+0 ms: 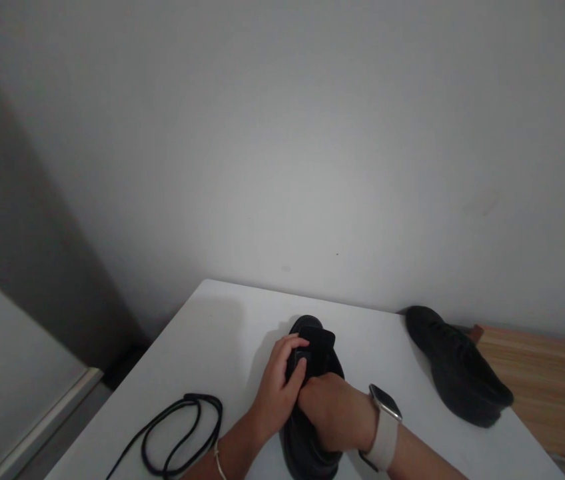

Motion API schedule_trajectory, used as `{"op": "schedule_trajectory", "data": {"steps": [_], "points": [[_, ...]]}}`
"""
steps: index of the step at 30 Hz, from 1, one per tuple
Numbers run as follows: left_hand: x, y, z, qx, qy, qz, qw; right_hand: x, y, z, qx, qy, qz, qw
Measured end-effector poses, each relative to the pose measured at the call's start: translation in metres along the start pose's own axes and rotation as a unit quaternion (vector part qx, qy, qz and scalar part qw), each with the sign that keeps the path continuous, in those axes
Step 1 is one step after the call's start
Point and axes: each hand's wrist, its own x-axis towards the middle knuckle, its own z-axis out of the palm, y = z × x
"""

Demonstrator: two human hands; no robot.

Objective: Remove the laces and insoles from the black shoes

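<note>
Far to your left, a black shoelace (pixel 177 433) lies loose on the white desk (pixel 222 320). It curls in long loops and sits near the front edge. It is apart from your hands.

Next comes your left hand (pixel 277 387). It has a thin string band on the wrist. The fingers (pixel 290 347) are bent and press on the tongue at the top of a black shoe (pixel 320 340). The thumb sits against the shoe too, so this hand has hold of the shoe's upper part.

The black shoe stands in the middle of the desk, close to you. Its toe points away from you, toward the wall (pixel 282 133). Your hands cover much of it.

Then comes your right hand (pixel 332 413). It wears a pale watch (pixel 385 417) on the wrist. This hand is curled and lies on top of the shoe, just behind your left hand and touching it. The fingers are tucked under, so you cannot tell just what they pinch.

Farther right, a second black shoe (pixel 455 367) rests at the right edge of the desk, well apart from your hands. Past it is a wooden surface (pixel 552 380).
</note>
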Motion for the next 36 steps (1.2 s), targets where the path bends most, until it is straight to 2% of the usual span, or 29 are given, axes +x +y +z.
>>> {"op": "schedule_trajectory", "data": {"steps": [10,26,31,36], "points": [[0.0,0.006,-0.001,-0.001,-0.002,-0.005,1.0,0.002,0.002,0.003,-0.013,0.003,0.003,1.0],[-0.002,-0.001,-0.001,0.015,-0.003,0.027,1.0,-0.002,-0.005,0.004,-0.014,-0.026,-0.004,1.0],[-0.001,-0.002,-0.001,0.011,-0.007,0.016,1.0,-0.001,-0.003,0.01,0.006,0.011,0.006,1.0],[0.001,-0.001,0.0,0.005,-0.009,0.007,1.0,-0.004,0.006,0.021,0.054,0.102,0.038,0.993]]}}
